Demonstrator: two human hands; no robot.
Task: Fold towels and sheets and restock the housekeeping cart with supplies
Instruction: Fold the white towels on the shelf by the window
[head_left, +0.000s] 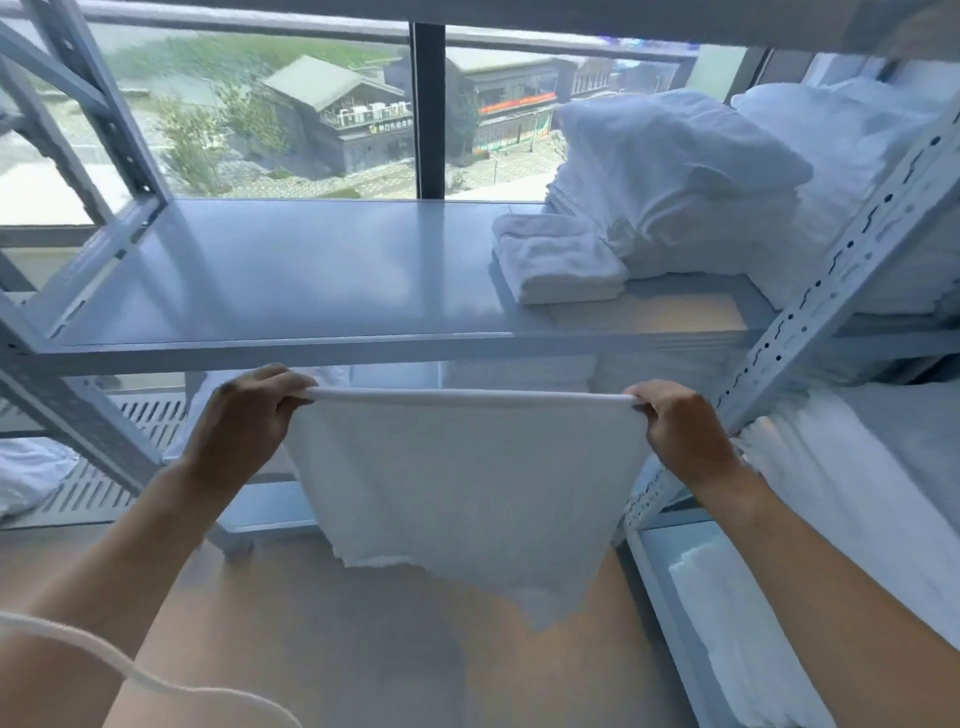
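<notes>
We are holding a white terry-cloth towel (457, 483) stretched out in the air in front of the pale grey metal shelving rack (291, 280), just below the front edge of its middle shelf. Our left hand (244, 421) pinches one end of the towel's top edge with the fingers curled over it, and our right hand (675, 423) pinches the other end the same way, so the top edge runs taut and level between them. The rest hangs free, its ragged lower edge well clear of the tan floor (363, 649). We judge the cloth light, soft and limp: it will sag wherever it is not supported and keep no shape of its own, so the corners are the right places to hold, and bringing them together should give a clean fold. On the shelf, to the right, a small folded white towel (558, 260) lies against a taller pile of white linen (675, 176); the bare shelf beside them looks a fit surface for laying this one down.
</notes>
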